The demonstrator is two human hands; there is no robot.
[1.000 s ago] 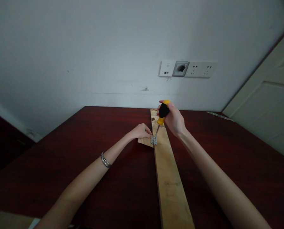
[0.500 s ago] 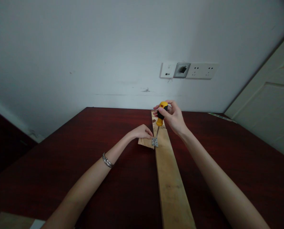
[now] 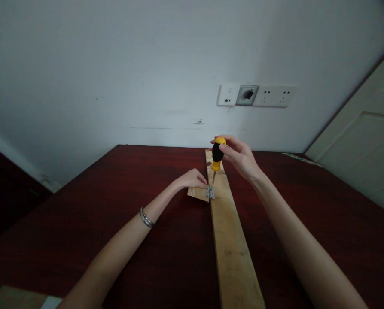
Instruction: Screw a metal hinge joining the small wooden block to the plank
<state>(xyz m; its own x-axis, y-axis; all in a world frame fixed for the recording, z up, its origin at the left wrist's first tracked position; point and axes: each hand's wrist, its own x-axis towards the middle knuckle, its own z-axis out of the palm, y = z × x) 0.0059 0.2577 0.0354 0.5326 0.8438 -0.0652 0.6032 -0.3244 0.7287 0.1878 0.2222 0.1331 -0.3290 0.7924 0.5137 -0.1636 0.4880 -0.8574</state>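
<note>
A yellow and black screwdriver [image 3: 217, 153] stands nearly upright, its handle between the fingers and thumb of my right hand [image 3: 239, 156]. Its tip reaches down to a small metal hinge [image 3: 210, 192]. The hinge spans the seam between a long wooden plank [image 3: 232, 240] and a short wooden board [image 3: 196, 194] at the plank's left side. My left hand [image 3: 192, 178] is closed at the short board, with its fingertips at the hinge's left leaf. Part of the board lies hidden under that hand.
Beneath everything is a dark red table [image 3: 147, 266], its far edge along a pale wall [image 3: 166, 64]. Sockets and switches [image 3: 274, 95] sit on the wall. A white panelled door [image 3: 369, 159] stands at the right. A thin strip [image 3: 301, 159] lies near the far right edge.
My right hand has turned around the screwdriver handle, so more of its black grip shows. My left hand, the hinge and the boards stay together almost unchanged.
</note>
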